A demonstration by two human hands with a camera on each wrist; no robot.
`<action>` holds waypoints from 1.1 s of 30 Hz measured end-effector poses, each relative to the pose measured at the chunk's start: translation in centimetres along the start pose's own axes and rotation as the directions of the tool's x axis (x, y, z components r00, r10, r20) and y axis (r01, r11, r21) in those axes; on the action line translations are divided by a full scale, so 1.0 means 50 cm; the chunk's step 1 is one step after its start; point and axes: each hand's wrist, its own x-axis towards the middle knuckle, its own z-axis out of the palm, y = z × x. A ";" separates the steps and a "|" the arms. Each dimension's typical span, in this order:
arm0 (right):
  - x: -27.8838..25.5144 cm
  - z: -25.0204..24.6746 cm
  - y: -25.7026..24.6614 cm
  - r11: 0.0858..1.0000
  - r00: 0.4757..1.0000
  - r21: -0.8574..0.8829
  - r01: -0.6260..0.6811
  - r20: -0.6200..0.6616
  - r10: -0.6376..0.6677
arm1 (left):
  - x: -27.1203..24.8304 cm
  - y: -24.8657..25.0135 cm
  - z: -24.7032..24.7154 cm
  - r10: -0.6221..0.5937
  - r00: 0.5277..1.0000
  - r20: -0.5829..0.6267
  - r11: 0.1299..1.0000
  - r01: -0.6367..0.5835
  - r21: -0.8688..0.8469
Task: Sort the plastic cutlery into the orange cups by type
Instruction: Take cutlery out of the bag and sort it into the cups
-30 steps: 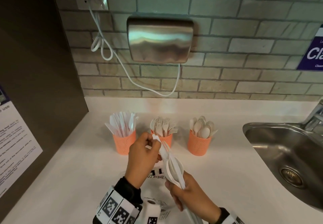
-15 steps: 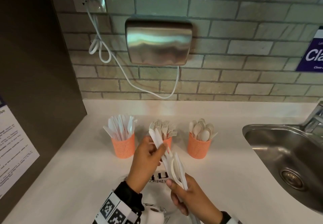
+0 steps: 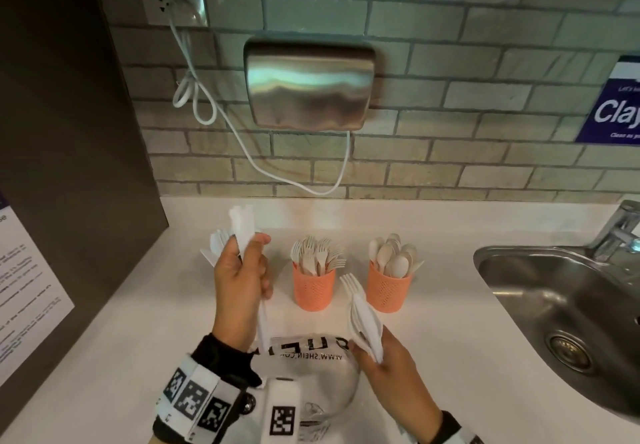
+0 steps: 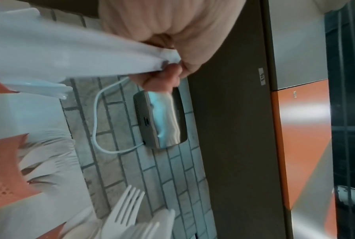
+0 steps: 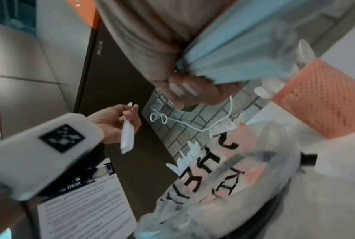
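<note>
Nearest the body, a crumpled clear plastic bag (image 3: 322, 371) with black lettering, lying on the white counter (image 3: 450, 357) between the two wrists. Just right of it, right hand (image 3: 388, 364) curled tight around a bundle of white plastic cutlery (image 3: 363, 319), fork tines fanning out at the top, handles clamped low between fingers and thumb; in the right wrist view, fingers (image 5: 184, 87) wrapped fully round the pale bundle, nothing slack. Bundle tilted up and slightly left, tines level with the cups, apart from them.

Further left and higher, left hand (image 3: 242, 281) raised above the counter, fingers folded round a few white plastic knives (image 3: 242, 229): blurred blade ends above the knuckles, thin handle ends hanging below the palm. Exact count impossible to tell. In the left wrist view, fingertips (image 4: 164, 77) pinching the white pieces together.

Behind that hand, mostly hidden, the left orange cup, only its white knife blades (image 3: 216, 246) showing beside the thumb. Middle orange cup (image 3: 313, 288) upright, full of forks. Right orange cup (image 3: 388, 288) upright, full of spoons, just behind the bundle's tines.

To the right, steel sink (image 3: 561, 305) with tap. Farthest, brick-tiled wall, steel hand dryer (image 3: 310, 87), its white cord looped up to a socket.
</note>
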 end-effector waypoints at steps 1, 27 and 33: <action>0.003 -0.002 0.002 0.998 1.000 -0.058 -0.005 -0.031 0.003 | -0.010 -0.004 0.001 -0.006 0.999 0.032 0.999 0.004 0.049; -0.006 0.096 -0.044 0.988 0.992 -0.118 0.096 -0.073 -0.105 | -0.139 -0.110 0.026 -0.040 0.984 0.171 0.901 -0.039 0.433; 0.000 0.082 -0.044 0.999 0.999 -0.032 0.023 -0.043 -0.025 | -0.130 -0.110 0.028 -0.030 0.977 0.211 0.920 -0.055 0.387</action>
